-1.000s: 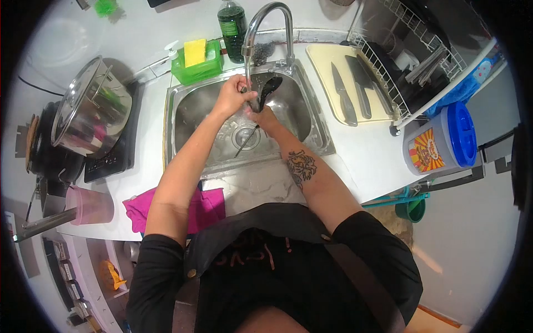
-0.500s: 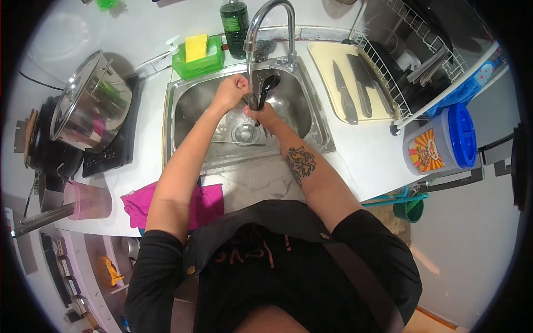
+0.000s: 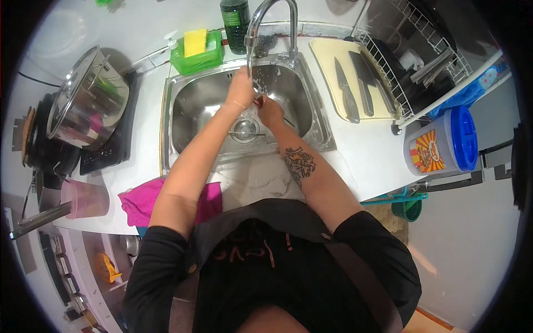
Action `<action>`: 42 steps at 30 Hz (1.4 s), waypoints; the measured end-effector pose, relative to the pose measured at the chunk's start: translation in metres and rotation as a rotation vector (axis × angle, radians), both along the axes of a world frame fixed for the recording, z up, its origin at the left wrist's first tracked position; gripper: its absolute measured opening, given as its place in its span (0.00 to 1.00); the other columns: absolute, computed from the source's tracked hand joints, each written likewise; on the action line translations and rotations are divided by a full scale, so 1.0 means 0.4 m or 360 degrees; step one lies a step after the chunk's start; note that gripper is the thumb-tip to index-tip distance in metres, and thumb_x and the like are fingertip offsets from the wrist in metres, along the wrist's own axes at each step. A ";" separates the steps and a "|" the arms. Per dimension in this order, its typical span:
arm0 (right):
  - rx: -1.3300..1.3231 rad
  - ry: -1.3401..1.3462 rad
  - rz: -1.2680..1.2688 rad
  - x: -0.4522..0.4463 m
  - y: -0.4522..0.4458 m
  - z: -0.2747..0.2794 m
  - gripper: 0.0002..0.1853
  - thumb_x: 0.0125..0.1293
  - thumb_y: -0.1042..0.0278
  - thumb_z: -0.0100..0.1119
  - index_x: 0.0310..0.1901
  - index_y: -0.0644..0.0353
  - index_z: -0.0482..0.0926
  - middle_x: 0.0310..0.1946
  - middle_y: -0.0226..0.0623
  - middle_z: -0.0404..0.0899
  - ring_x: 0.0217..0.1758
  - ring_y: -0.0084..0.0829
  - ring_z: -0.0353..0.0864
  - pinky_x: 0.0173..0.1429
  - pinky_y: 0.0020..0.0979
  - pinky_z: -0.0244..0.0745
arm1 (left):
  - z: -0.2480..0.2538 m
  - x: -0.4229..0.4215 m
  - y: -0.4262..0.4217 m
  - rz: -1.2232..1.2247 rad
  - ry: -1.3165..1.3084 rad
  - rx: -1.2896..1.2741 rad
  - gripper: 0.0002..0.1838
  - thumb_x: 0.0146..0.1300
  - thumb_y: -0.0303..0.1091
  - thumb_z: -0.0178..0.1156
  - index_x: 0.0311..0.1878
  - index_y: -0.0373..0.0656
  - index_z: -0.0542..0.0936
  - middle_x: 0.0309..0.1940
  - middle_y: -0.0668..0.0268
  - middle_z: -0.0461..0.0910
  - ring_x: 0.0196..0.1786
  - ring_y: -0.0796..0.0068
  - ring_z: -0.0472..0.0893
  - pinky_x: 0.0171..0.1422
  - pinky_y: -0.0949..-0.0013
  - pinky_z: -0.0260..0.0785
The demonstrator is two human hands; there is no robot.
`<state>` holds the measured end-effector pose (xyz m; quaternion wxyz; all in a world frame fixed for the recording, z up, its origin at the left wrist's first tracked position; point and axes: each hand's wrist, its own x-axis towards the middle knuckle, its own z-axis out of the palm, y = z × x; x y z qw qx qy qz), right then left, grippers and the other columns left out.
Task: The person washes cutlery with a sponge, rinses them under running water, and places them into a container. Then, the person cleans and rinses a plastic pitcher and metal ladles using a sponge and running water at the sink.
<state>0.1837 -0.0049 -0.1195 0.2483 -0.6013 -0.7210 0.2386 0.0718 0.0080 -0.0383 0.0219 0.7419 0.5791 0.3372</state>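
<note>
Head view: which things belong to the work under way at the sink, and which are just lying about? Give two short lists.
Belong to the work: left hand, right hand, tap, running water, sink. Anything held is too hidden to name.

Lying about: knives, cutting board, yellow sponge, dark bottle, steel pot, magenta cloth, blue-lidded tub.

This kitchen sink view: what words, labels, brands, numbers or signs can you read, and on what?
No whole word is readable.
Black shirt: reddish lettering, partly hidden; I can't make out the word.
Dark bottle: green label, print too small.
Blue-lidded tub: bright label, print too blurred.
Cooktop: markings too small.
</note>
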 end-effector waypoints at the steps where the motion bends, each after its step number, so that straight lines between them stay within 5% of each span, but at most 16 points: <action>1: -0.0010 0.0002 0.0002 -0.004 -0.005 -0.002 0.11 0.52 0.68 0.52 0.40 0.55 0.73 0.36 0.41 0.77 0.39 0.40 0.77 0.42 0.39 0.71 | -0.002 -0.011 0.004 0.0029 -0.0219 -0.0250 0.16 0.51 0.23 0.50 0.46 0.35 0.70 0.30 0.50 0.76 0.33 0.51 0.76 0.40 0.61 0.69; 6: -0.0083 -0.0070 0.0086 -0.014 -0.009 0.002 0.13 0.50 0.68 0.54 0.39 0.57 0.73 0.33 0.46 0.77 0.40 0.44 0.76 0.43 0.39 0.71 | -0.038 -0.028 -0.030 -0.0039 -0.0277 -0.0383 0.11 0.52 0.23 0.49 0.40 0.34 0.72 0.26 0.54 0.76 0.32 0.54 0.77 0.35 0.60 0.69; 9: -0.0069 0.0023 0.0221 -0.015 0.010 -0.037 0.14 0.49 0.65 0.55 0.40 0.58 0.73 0.34 0.47 0.77 0.40 0.45 0.76 0.44 0.39 0.70 | -0.014 -0.027 -0.055 -0.0198 0.0326 -0.0103 0.08 0.51 0.23 0.50 0.37 0.34 0.70 0.26 0.53 0.75 0.30 0.51 0.76 0.34 0.58 0.69; 12: -0.0085 0.0027 0.0245 -0.013 0.005 -0.033 0.14 0.49 0.65 0.56 0.38 0.59 0.74 0.34 0.47 0.77 0.41 0.45 0.76 0.44 0.38 0.70 | -0.009 -0.049 -0.049 -0.0205 0.0447 -0.0346 0.05 0.54 0.26 0.49 0.35 0.37 0.68 0.31 0.49 0.75 0.37 0.48 0.75 0.39 0.55 0.68; 15: -0.0167 0.0072 0.0181 -0.014 0.009 -0.021 0.12 0.50 0.66 0.56 0.37 0.60 0.74 0.34 0.46 0.77 0.40 0.45 0.75 0.44 0.37 0.70 | -0.016 -0.072 -0.031 -0.0709 0.0312 -0.0257 0.10 0.57 0.31 0.48 0.39 0.36 0.69 0.36 0.50 0.72 0.42 0.52 0.73 0.46 0.59 0.67; 17: -0.0211 0.0173 0.0139 -0.012 0.016 -0.042 0.13 0.50 0.64 0.57 0.36 0.61 0.75 0.33 0.46 0.77 0.40 0.45 0.76 0.43 0.37 0.70 | 0.029 -0.076 -0.034 -0.0960 0.0145 -0.0543 0.11 0.56 0.29 0.51 0.43 0.38 0.70 0.41 0.54 0.71 0.47 0.61 0.71 0.53 0.62 0.62; 18: -0.0165 0.0250 0.0192 -0.011 0.017 -0.047 0.14 0.50 0.62 0.58 0.37 0.60 0.75 0.33 0.46 0.77 0.39 0.45 0.76 0.43 0.37 0.70 | 0.032 -0.090 -0.034 -0.0846 -0.0492 -0.0640 0.13 0.59 0.34 0.51 0.45 0.40 0.70 0.42 0.61 0.71 0.48 0.69 0.70 0.54 0.65 0.59; 19: -0.0118 0.0327 0.0245 -0.011 0.018 -0.051 0.16 0.50 0.60 0.59 0.38 0.60 0.75 0.32 0.46 0.78 0.39 0.44 0.76 0.43 0.37 0.70 | 0.040 -0.111 -0.029 -0.0838 -0.0493 -0.0639 0.13 0.59 0.34 0.51 0.45 0.40 0.70 0.42 0.61 0.71 0.48 0.69 0.70 0.54 0.65 0.59; 21: -0.0071 0.0405 0.0304 -0.016 0.016 -0.054 0.18 0.50 0.57 0.60 0.39 0.60 0.75 0.31 0.46 0.78 0.39 0.44 0.76 0.42 0.37 0.70 | 0.059 -0.175 -0.008 -0.0210 -0.1243 -0.0760 0.12 0.58 0.35 0.52 0.43 0.40 0.71 0.40 0.62 0.73 0.45 0.71 0.72 0.50 0.66 0.63; 23: -0.0217 0.0436 0.0219 -0.020 0.001 -0.037 0.17 0.50 0.58 0.59 0.39 0.59 0.76 0.31 0.47 0.78 0.38 0.45 0.76 0.42 0.37 0.70 | -0.123 -0.260 0.038 -0.0114 -0.0499 -0.0712 0.10 0.53 0.35 0.54 0.36 0.40 0.75 0.33 0.51 0.76 0.37 0.61 0.75 0.44 0.63 0.65; 25: -0.0186 0.0330 0.0215 -0.025 -0.010 -0.019 0.16 0.51 0.58 0.59 0.36 0.63 0.75 0.30 0.46 0.77 0.38 0.42 0.77 0.41 0.35 0.69 | -0.252 -0.287 0.022 -0.0534 0.0199 -0.0883 0.07 0.47 0.29 0.54 0.30 0.37 0.77 0.30 0.49 0.76 0.33 0.60 0.76 0.40 0.61 0.67; 26: -0.0194 0.0319 0.0244 -0.027 -0.006 -0.022 0.17 0.51 0.58 0.59 0.37 0.62 0.75 0.30 0.46 0.78 0.37 0.42 0.77 0.41 0.35 0.69 | -0.299 -0.263 -0.004 -0.0497 0.0049 -0.0963 0.06 0.42 0.26 0.54 0.26 0.37 0.77 0.32 0.50 0.77 0.36 0.57 0.76 0.41 0.60 0.67; 27: -0.0205 0.0310 0.0268 -0.028 -0.002 -0.025 0.17 0.51 0.58 0.58 0.38 0.62 0.75 0.30 0.46 0.78 0.37 0.42 0.77 0.41 0.35 0.69 | -0.387 -0.258 0.020 -0.0732 0.0487 -0.0787 0.09 0.44 0.26 0.54 0.32 0.39 0.77 0.35 0.51 0.77 0.39 0.54 0.76 0.44 0.59 0.67; 32: -0.0308 0.0253 0.0206 -0.030 -0.004 -0.019 0.18 0.52 0.58 0.58 0.42 0.60 0.74 0.30 0.46 0.77 0.36 0.42 0.77 0.41 0.36 0.69 | -0.619 -0.123 0.045 -0.0788 0.0738 -0.0770 0.17 0.48 0.25 0.53 0.45 0.41 0.72 0.40 0.52 0.76 0.44 0.54 0.76 0.47 0.58 0.67; 38: -0.0310 0.0259 0.0114 -0.024 0.001 -0.027 0.19 0.52 0.60 0.58 0.44 0.59 0.73 0.32 0.46 0.77 0.38 0.45 0.76 0.42 0.36 0.69 | -0.494 -0.132 0.012 -0.0838 0.0638 -0.1151 0.10 0.49 0.25 0.51 0.36 0.39 0.75 0.39 0.52 0.76 0.42 0.55 0.76 0.46 0.59 0.68; 42: -0.0242 0.0625 -0.0004 -0.033 0.017 -0.059 0.17 0.52 0.65 0.58 0.43 0.62 0.71 0.26 0.40 0.76 0.28 0.35 0.76 0.33 0.32 0.69 | -0.392 -0.130 0.038 -0.0294 -0.0163 -0.0592 0.08 0.56 0.32 0.49 0.32 0.38 0.75 0.27 0.55 0.74 0.32 0.57 0.75 0.37 0.63 0.67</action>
